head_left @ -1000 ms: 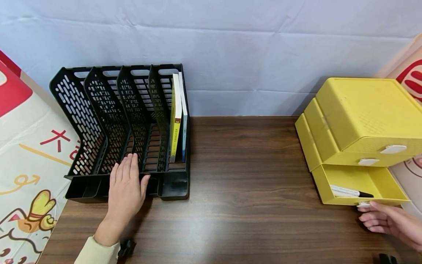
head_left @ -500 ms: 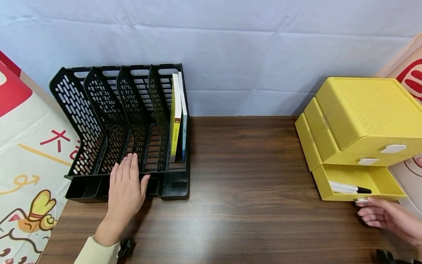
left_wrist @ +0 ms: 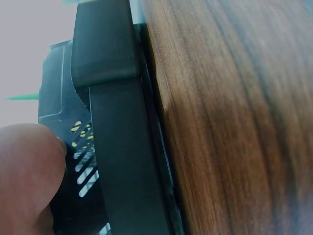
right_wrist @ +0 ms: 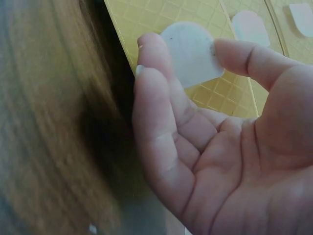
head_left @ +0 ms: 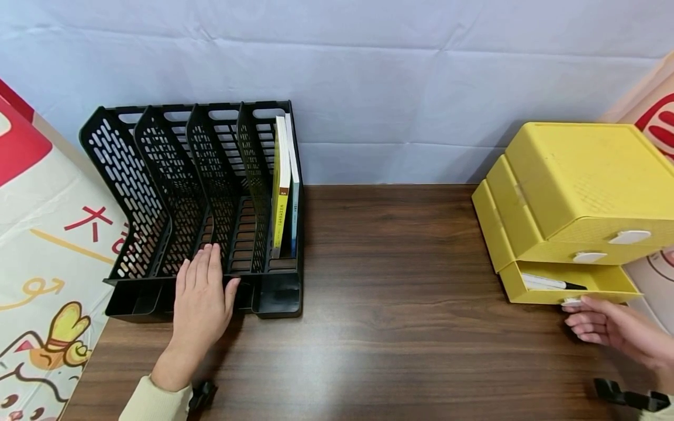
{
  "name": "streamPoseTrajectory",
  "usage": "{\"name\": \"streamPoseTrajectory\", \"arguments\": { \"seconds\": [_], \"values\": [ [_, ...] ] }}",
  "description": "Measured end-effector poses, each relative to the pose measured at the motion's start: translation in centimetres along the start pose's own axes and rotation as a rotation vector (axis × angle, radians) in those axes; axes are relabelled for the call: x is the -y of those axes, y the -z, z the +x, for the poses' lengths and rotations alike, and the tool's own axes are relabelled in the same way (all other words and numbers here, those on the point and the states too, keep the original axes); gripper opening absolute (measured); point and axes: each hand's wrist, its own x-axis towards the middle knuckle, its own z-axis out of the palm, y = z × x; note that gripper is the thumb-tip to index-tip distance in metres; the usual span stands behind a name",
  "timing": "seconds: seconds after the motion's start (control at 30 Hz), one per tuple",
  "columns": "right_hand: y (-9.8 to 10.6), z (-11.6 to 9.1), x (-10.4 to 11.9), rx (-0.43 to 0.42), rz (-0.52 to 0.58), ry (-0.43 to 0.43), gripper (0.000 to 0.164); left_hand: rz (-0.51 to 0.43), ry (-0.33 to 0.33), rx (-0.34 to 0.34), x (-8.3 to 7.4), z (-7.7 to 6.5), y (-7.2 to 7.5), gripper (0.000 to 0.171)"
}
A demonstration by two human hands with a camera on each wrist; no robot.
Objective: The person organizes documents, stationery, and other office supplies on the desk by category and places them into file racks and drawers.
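My left hand (head_left: 202, 307) lies on the front of a black file rack (head_left: 279, 298), fingers straight and together, thumb apart. In the left wrist view the thumb (left_wrist: 29, 166) shows beside the rack's black plastic front. On the right, my right hand (head_left: 618, 333) pinches the white handle (right_wrist: 191, 55) of the bottom drawer (head_left: 597, 278) between thumb and fingers. That drawer belongs to a yellow drawer unit (head_left: 605, 169) and is partly pulled out. White pens (head_left: 542, 282), one with a black end, lie inside it.
Two books (head_left: 281, 219) with yellow and blue spines stand in the rack's rightmost slot. The unit's two upper drawers, with white handles (head_left: 629, 237), are closed. A pale cloth (head_left: 368, 88) hangs behind the brown wooden table (head_left: 389, 327). Printed sheets (head_left: 47, 280) flank both sides.
The bottom drawer has slid inward, away from me, with the pens in it. My right hand has moved along with its handle. The left hand has stayed on the rack.
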Motion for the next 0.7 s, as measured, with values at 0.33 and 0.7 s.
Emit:
{"name": "streamPoseTrajectory", "arguments": {
  "seconds": [0.33, 0.7],
  "values": [
    [0.4, 1.3, 0.9, -0.01, 0.01, 0.056, 0.068, -0.001, -0.002, -0.008, -0.1, 0.1, 0.0, 0.067],
    [1.0, 2.7, 1.4, 0.062, 0.094, 0.117, 0.068, -0.002, 0.001, 0.003, -0.1, 0.1, 0.1, 0.068]
  ]
}}
